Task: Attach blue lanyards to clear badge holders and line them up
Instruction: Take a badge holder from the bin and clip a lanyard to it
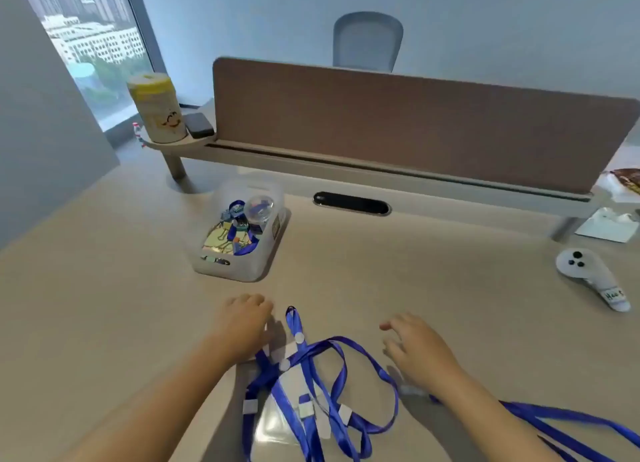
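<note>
A tangle of blue lanyards (332,385) with white clips lies on the desk between my forearms, and more blue straps (568,423) run off to the lower right. Clear badge holders (277,423) lie flat under the tangle, shiny and hard to count. My left hand (242,323) rests palm down just left of the tangle, fingers curled, touching the straps near its wrist. My right hand (415,347) hovers to the right of the tangle with its fingers spread and nothing in it.
A translucent box (263,264) of binder clips and lanyard bits stands beyond my left hand. A white controller (588,274) lies at the right. A brown divider (415,125) with a shelf crosses the back; a yellow-lidded canister (157,108) stands on its left end.
</note>
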Motion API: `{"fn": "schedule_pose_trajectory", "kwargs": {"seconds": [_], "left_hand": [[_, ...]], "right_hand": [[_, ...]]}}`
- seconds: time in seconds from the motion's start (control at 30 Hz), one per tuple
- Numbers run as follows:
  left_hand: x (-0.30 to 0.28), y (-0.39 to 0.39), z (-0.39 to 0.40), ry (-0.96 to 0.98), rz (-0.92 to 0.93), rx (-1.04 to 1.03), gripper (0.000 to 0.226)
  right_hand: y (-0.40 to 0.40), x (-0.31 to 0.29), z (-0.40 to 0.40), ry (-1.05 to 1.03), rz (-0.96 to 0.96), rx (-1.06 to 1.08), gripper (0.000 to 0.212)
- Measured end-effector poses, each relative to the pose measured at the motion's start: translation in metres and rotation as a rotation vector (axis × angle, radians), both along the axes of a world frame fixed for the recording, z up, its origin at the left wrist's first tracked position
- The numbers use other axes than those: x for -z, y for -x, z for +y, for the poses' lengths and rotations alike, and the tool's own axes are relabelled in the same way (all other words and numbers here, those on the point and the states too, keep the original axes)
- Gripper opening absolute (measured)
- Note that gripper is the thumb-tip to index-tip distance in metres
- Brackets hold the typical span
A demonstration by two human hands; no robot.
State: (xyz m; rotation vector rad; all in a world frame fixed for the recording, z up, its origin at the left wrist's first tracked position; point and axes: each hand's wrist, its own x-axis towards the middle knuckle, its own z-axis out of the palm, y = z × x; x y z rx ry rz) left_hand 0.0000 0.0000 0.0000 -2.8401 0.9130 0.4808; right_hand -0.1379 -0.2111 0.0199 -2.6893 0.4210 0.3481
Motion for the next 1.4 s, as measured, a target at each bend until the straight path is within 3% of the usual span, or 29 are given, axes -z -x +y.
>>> {"fn": "schedule_pose_trajectory", "kwargs": {"seconds": [0.13, 0.27, 0.4, 0.53, 0.67, 0.77, 0.97, 1.17, 1.3, 1.4], "left_hand": [[0.036, -0.012, 0.017, 0.064, 0.090, -0.495, 0.056], [0.053, -0.022, 0.014, 0.196, 0.175, -0.830, 0.069], [0.055, -0.023, 0.002, 0.266, 0.272, -0.985, 0.083], [0.060, -0.025, -0.002, 0.361, 0.352, -1.039, 0.082], [0.058, -0.026, 0.000, 0.394, 0.381, -1.012, 0.060], [0.047, -0.030, 0.001, 0.627, 0.407, -0.986, 0.018], [0.005, -0.041, 0.001, 0.860, 0.456, -0.883, 0.029], [-0.049, -0.048, 0.000, 0.851, 0.320, -0.564, 0.039], [-0.085, -0.054, -0.002, 0.808, 0.402, -0.458, 0.029], [-0.108, -0.058, -0.006, 0.940, 0.471, -0.504, 0.024]], "right_hand": [[-0.009, 0.023, 0.005, -0.036, 0.031, 0.021, 0.035], [-0.021, 0.033, 0.017, -0.065, 0.047, 0.013, 0.035], [-0.030, 0.038, 0.024, -0.092, 0.051, 0.019, 0.035], [-0.033, 0.039, 0.029, -0.100, 0.042, 0.028, 0.035], [-0.033, 0.040, 0.033, -0.108, 0.037, 0.047, 0.035], [-0.035, 0.037, 0.035, -0.135, 0.024, 0.062, 0.034], [-0.046, 0.020, 0.042, -0.183, -0.027, 0.091, 0.034], [-0.058, -0.004, 0.046, -0.248, -0.116, 0.115, 0.033], [-0.067, -0.021, 0.050, -0.286, -0.178, 0.120, 0.032], [-0.074, -0.035, 0.051, -0.376, -0.230, 0.157, 0.030]]}}
